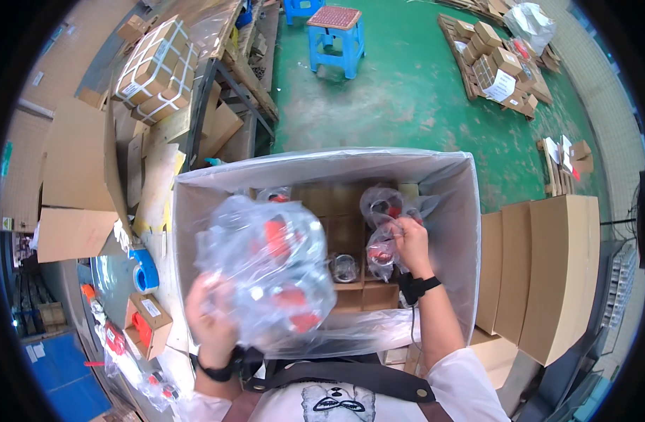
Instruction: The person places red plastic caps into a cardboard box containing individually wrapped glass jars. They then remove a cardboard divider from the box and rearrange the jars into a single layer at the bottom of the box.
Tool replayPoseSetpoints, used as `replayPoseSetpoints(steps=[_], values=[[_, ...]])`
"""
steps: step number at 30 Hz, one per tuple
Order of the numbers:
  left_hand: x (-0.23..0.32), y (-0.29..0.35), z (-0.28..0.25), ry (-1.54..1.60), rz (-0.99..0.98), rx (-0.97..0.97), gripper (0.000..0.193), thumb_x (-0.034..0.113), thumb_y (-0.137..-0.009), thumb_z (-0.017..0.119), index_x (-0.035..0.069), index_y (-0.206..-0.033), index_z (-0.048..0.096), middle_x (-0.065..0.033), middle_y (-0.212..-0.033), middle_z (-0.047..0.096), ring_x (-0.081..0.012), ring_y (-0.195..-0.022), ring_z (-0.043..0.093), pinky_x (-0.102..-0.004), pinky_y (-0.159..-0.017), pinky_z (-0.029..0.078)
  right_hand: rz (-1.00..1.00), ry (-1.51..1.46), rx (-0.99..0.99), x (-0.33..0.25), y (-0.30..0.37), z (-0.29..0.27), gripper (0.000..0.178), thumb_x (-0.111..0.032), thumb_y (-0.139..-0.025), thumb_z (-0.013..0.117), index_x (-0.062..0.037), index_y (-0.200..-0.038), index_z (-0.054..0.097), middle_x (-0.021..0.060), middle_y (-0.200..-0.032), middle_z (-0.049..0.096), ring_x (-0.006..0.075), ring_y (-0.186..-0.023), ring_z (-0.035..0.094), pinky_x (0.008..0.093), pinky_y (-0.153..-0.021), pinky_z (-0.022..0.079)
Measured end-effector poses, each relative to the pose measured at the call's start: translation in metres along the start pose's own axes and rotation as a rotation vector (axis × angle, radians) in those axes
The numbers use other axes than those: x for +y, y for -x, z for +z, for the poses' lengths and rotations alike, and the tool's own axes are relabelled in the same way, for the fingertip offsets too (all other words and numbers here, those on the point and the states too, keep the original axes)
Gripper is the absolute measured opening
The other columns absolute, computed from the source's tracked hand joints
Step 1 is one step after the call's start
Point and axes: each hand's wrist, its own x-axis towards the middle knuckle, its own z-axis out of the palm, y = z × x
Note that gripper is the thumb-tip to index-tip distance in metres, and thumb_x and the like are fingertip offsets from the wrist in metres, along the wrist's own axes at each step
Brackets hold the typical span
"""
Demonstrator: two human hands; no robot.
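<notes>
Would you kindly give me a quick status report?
Left hand holding large clear plastic bag with red pieces. Right hand gripping smaller clear bag in plastic-lined cardboard box. Large bag hides some box interior.

Blue stool (345, 35) and wooden pallet (468, 84) on green floor (386, 105).

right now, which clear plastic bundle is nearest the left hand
The large, rounded, clear plastic bundle with red parts, held in the left hand; the smaller clear bagged red pieces are farther right, at the right hand.

head-worn left fisheye | faces down | near, over lined box (452, 232) | green floor (400, 105) beyond
</notes>
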Motion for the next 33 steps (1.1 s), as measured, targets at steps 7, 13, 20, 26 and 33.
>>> replayPoseSetpoints(steps=[7,13,20,26,33], values=[[0.036,0.085,-0.190,-0.059,-0.166,0.427,0.031,0.014,-0.093,0.060,-0.004,-0.118,0.055,-0.0056,-0.099,0.063,-0.0128,-0.087,0.059,-0.0264,-0.078,0.047,-0.126,-0.002,0.042,-0.107,0.019,-0.047,0.009,-0.008,-0.089,0.060,0.0007,-0.086,0.061,0.0152,-0.072,0.058,0.0226,-0.063,0.054,0.0360,-0.062,0.046],[0.020,0.144,-0.328,-0.346,-0.105,0.697,0.012,0.007,-0.095,0.056,-0.001,-0.101,0.061,-0.0006,-0.086,0.061,-0.0068,-0.077,0.053,-0.0206,-0.071,0.042,-0.232,-0.073,-0.124,-0.227,0.058,-0.077,0.010,-0.005,-0.092,0.056,0.0033,-0.089,0.060,0.0104,-0.083,0.063,0.0181,-0.076,0.056,0.0312,-0.071,0.045],[-0.056,0.284,-0.480,-0.596,-0.396,0.968,0.014,0.012,-0.096,0.056,0.000,-0.099,0.061,0.0008,-0.078,0.057,-0.0060,-0.072,0.047,-0.0225,-0.063,0.039,-0.676,-0.181,-0.370,-0.398,0.125,0.004,0.014,-0.010,-0.087,0.063,-0.0001,-0.096,0.061,0.0125,-0.089,0.064,0.0253,-0.084,0.060,0.0342,-0.075,0.046],[-0.125,0.384,-0.557,-0.770,-0.727,0.994,0.018,0.015,-0.096,0.056,-0.002,-0.091,0.059,-0.0069,-0.066,0.053,-0.0112,-0.061,0.043,-0.0277,-0.054,0.037,-0.909,-0.469,-1.081,-0.579,0.196,0.162,0.009,-0.012,-0.083,0.067,-0.0033,-0.083,0.065,0.0136,-0.073,0.062,0.0304,-0.066,0.062,0.0379,-0.060,0.048],[-0.215,0.467,-0.561,-0.686,-0.897,1.068,0.022,0.016,-0.096,0.056,-0.001,-0.083,0.056,-0.0136,-0.061,0.051,-0.0207,-0.054,0.044,-0.0355,-0.051,0.037,-0.800,-0.535,-1.288,-0.634,0.335,0.324,0.014,-0.013,-0.087,0.063,0.0000,-0.091,0.063,0.0195,-0.083,0.063,0.0385,-0.077,0.062,0.0415,-0.066,0.048]])
